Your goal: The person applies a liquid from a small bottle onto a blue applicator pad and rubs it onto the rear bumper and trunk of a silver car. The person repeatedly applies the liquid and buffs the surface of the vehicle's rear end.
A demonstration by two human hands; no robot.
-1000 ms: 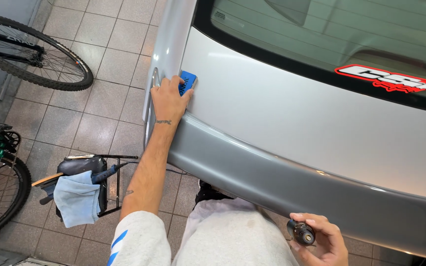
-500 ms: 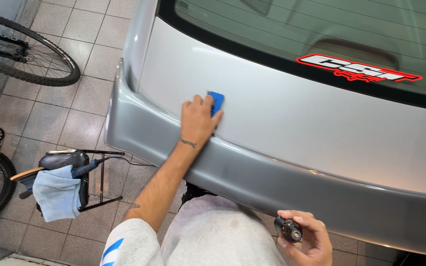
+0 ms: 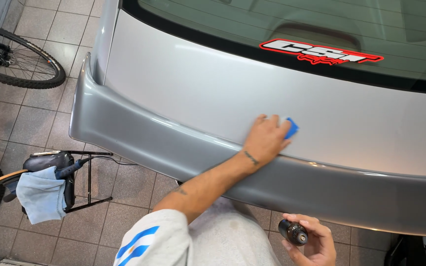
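- nearest to us, our right hand (image 3: 311, 241) sits low at the bottom edge of the view, fingers curled closed around a small dark bottle (image 3: 293, 232); the bottle lies tilted in the palm with its round cap end facing up toward the camera.
- the right hand and bottle hang below the grey bumper (image 3: 183, 148), clear of it and not touching it.
- our left forearm runs up from the white sleeve (image 3: 154, 241), which carries light blue stripes, toward the car body.
- our left hand (image 3: 265, 138) is laid flat, palm down, on the silver tailgate panel (image 3: 198, 88), just above the seam where the panel meets the bumper.
- the fingers of that hand press on a blue applicator pad (image 3: 292, 128); only the pad's right corner shows past the fingertips, and it lies in contact with the paint.
- to the left, on the tiled floor (image 3: 35, 113), a low black stand (image 3: 87, 182) carries a dark power tool (image 3: 50, 161) with a light blue cloth (image 3: 40, 194) draped over it.
- further up the panel, the dark rear window (image 3: 297, 24) bears a red and white sticker (image 3: 321, 51) along its lower edge.
- at the far left, a bicycle wheel (image 3: 20, 59) stands on the tiles, well apart from the car.
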